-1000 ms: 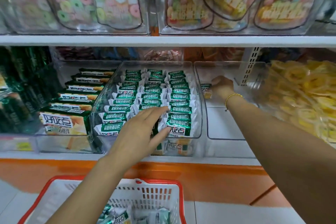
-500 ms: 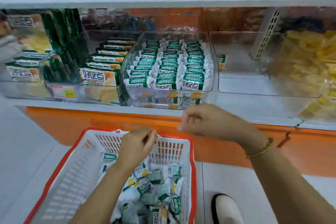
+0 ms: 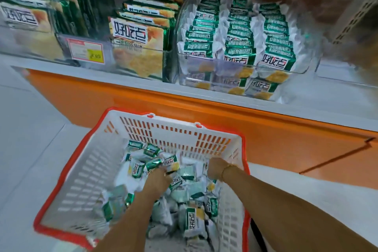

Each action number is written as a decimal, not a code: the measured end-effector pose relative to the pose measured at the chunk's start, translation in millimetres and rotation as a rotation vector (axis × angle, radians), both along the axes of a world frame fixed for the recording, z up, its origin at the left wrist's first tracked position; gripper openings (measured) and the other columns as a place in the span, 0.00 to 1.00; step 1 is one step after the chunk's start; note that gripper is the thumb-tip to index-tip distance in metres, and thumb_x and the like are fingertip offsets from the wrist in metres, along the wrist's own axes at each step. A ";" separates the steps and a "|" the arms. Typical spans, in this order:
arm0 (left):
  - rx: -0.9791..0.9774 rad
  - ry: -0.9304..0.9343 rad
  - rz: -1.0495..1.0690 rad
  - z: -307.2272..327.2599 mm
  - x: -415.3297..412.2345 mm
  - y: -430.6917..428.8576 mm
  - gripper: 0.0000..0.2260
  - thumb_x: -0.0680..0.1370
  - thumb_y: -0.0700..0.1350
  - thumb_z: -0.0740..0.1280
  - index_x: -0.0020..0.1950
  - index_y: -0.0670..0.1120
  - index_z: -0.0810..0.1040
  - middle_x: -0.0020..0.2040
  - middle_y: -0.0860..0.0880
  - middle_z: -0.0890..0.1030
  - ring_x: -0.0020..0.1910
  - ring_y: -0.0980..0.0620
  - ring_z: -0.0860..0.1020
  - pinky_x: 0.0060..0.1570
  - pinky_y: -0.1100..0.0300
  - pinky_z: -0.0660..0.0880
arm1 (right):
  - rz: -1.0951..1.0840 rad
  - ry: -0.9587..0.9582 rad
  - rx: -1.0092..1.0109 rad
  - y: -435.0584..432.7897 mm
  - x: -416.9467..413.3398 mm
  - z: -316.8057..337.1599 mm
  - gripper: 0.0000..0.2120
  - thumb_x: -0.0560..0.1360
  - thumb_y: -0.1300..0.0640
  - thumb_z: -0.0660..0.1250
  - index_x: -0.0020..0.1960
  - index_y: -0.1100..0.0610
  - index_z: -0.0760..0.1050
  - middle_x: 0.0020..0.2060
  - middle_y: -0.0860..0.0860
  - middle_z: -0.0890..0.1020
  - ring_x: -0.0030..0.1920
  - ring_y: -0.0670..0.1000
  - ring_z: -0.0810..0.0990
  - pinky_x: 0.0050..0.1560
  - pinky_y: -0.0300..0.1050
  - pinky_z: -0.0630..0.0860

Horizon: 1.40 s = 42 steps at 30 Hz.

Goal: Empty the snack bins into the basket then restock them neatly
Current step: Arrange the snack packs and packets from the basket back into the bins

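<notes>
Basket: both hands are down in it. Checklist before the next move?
1. Basket upright on the floor below the shelf: ok.
2. Loose snack packets in it to pick from: ok.
3. Left hand gripping a packet: cannot tell, fingers hidden among the packets.
4. Right hand gripping a packet: cannot tell, fingers buried too.
5. Room in the middle bin: probably not ok, its three rows look full to the front.
</notes>
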<state>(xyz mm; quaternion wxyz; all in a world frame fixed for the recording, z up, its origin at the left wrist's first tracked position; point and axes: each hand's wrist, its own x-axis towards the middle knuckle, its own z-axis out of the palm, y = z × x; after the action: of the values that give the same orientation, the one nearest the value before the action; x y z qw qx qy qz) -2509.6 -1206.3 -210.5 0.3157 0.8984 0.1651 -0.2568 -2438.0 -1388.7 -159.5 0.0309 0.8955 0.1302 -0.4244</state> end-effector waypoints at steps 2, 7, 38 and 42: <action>0.020 0.019 -0.023 -12.1 -0.3 -1.2 0.13 0.80 0.46 0.60 0.59 0.38 0.74 0.54 0.38 0.79 0.54 0.42 0.78 0.49 0.54 0.72 | 0.019 -0.011 -0.034 3.6 0.2 -14.8 0.15 0.79 0.62 0.59 0.33 0.59 0.65 0.30 0.52 0.64 0.29 0.48 0.63 0.45 0.45 0.73; 0.007 0.097 0.006 -44.0 -0.1 -0.1 0.22 0.74 0.51 0.68 0.66 0.47 0.72 0.58 0.44 0.78 0.57 0.45 0.76 0.56 0.50 0.76 | -0.097 0.012 -0.039 6.4 0.1 -36.1 0.07 0.73 0.60 0.69 0.45 0.64 0.76 0.42 0.56 0.80 0.45 0.55 0.80 0.47 0.44 0.76; -1.085 -0.140 0.378 185.2 -10.4 -74.2 0.07 0.76 0.34 0.67 0.53 0.37 0.74 0.42 0.43 0.82 0.45 0.46 0.79 0.46 0.57 0.78 | -0.268 0.094 0.811 -81.8 -9.3 217.5 0.09 0.76 0.52 0.68 0.55 0.53 0.76 0.50 0.46 0.81 0.48 0.45 0.77 0.49 0.39 0.73; -1.215 -0.198 0.282 243.3 -10.6 -98.1 0.12 0.78 0.31 0.60 0.59 0.35 0.75 0.53 0.40 0.83 0.49 0.47 0.81 0.47 0.57 0.80 | -0.296 0.075 0.892 -102.6 -19.0 257.2 0.09 0.77 0.54 0.66 0.55 0.54 0.71 0.31 0.38 0.78 0.32 0.37 0.74 0.35 0.32 0.70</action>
<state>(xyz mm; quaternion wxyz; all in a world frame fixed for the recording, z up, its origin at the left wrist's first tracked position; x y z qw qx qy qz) -2520.2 -1304.3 32.8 0.8143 0.5478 0.0766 -0.1763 -2457.0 -1491.3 97.7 -0.4226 0.8144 0.1717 -0.3588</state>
